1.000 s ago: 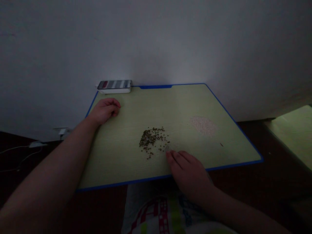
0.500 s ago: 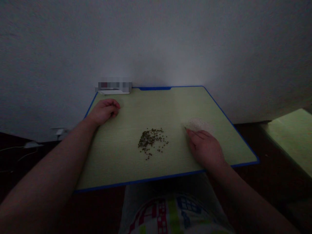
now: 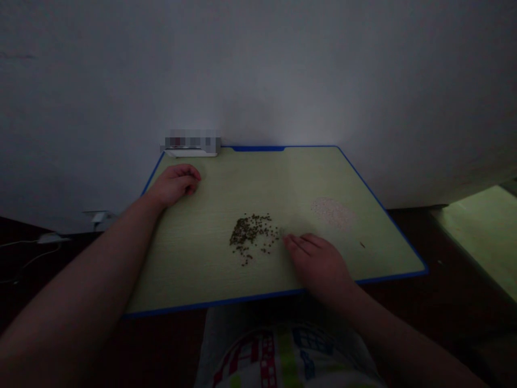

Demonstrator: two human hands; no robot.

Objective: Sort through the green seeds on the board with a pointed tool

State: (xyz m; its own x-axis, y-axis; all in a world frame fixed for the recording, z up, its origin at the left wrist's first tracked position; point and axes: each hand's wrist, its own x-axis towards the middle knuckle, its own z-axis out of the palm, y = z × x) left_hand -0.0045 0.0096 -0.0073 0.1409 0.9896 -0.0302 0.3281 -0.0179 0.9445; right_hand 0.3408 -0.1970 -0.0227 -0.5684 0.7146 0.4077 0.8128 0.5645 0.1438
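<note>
1 dk pile (image 3: 245,231), 1 lt pile (image 3: 333,212), 2 hands (image 3: 317,263)

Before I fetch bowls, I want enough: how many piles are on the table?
2: a dark pile left of the right hand, and a pale pile beyond that hand, toward the wall.

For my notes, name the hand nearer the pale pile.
Right. The right hand is close to the pale pile, on its near side; the left hand is far to its left.
</note>
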